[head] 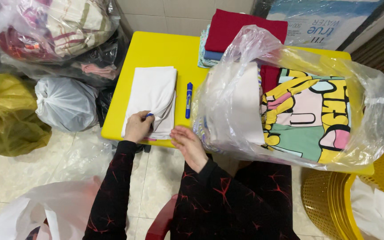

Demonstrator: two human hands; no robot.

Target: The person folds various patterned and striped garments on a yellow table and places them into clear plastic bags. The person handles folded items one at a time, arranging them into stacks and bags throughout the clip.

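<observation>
Folded white cloth lies flat on the yellow table, blue marker just beside it. Your left hand pinches a small blue object, likely the cap, at the cloth's near edge. Your right hand rests open at the table's edge against the clear plastic bag. Cloth looks light, limp, unbreakable; lift it by the folded edge so the layers stay together.

Pale tiled floor and wall — a yellow table between, yellow woven baskets at right
</observation>
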